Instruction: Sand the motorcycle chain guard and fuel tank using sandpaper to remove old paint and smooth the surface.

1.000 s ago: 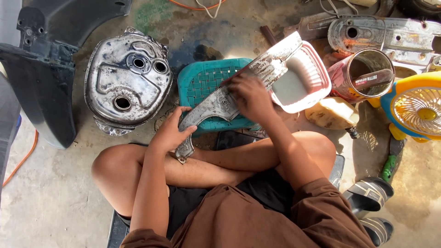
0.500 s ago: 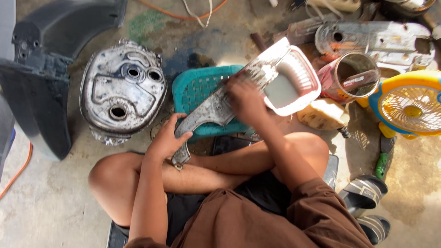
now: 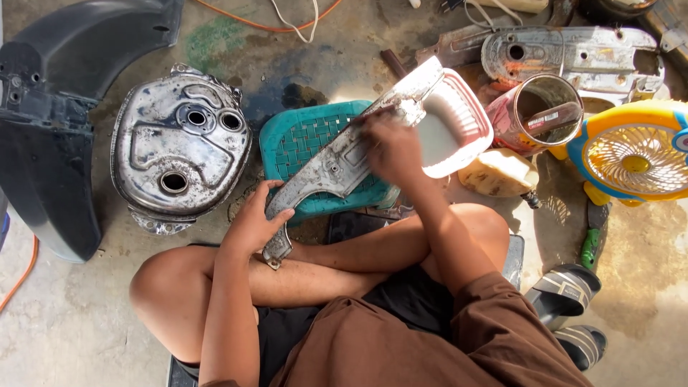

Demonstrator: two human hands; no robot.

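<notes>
Left hand [image 3: 251, 226] grips long grey metal cover [image 3: 337, 168] low end | right hand [image 3: 393, 147] presses mid-span, contents hidden | brace on teal plastic stool [image 3: 301, 136], strokes even.

Two hands [image 3: 251, 222], one fan [image 3: 634, 161] (yellow), two sandals [image 3: 562, 290]

— What did the hands have?

— The left hand [image 3: 251, 222] gripped the near end of a long grey metal cover [image 3: 337, 161], which lay slantwise over a teal plastic stool [image 3: 294, 136]. The right hand [image 3: 393, 147] pressed flat on its middle.

— And around it?

— A dented metal tank [image 3: 179, 147] sat left of the stool on the floor [image 3: 64, 315], a white tub [image 3: 459, 122] and a rusty can [image 3: 541, 115] to the right, with a yellow fan [image 3: 634, 161] beyond.
</notes>
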